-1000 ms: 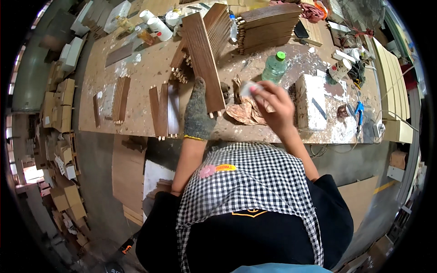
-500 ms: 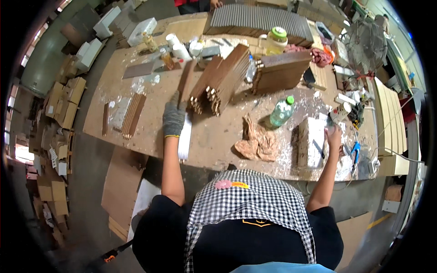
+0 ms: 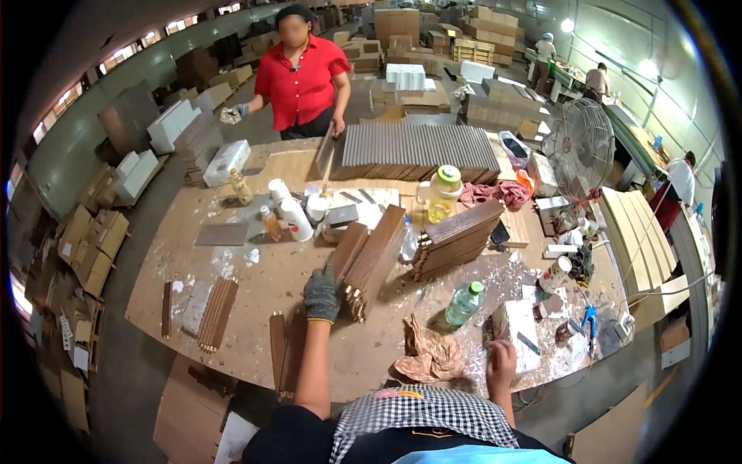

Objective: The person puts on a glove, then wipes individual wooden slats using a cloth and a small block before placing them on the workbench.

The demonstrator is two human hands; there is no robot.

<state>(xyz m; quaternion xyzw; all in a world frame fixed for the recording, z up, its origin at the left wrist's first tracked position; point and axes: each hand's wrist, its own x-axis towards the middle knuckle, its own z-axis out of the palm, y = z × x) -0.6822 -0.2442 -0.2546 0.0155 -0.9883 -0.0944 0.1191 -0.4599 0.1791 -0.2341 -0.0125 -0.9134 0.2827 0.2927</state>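
My left hand (image 3: 321,295), in a dark grey knit glove, reaches the near end of a short stack of brown wooden strips (image 3: 350,250). Its fingers look closed around that end, which they partly hide. Against this stack leans a taller one of brown wooden panels (image 3: 375,259) with pale pegs at the near end. Two loose brown strips (image 3: 277,348) lie left of my forearm by the table's front edge. My bare right hand (image 3: 501,363) is curled beside a white block (image 3: 516,334); whatever it may hold is hidden. A flat dark tool (image 3: 528,343) rests on the block.
Crumpled brown paper (image 3: 430,352) and a green-capped bottle (image 3: 464,303) are between my hands. More brown panels (image 3: 457,241) stand beyond. A co-worker in red (image 3: 305,81) touches grey panels (image 3: 420,151) across the table. Blue-handled pliers (image 3: 590,321) lie at the right.
The view has tilted up, showing the co-worker. My left hand has left the strip it held and is at the short stack. My right hand has moved to the white block's near side.
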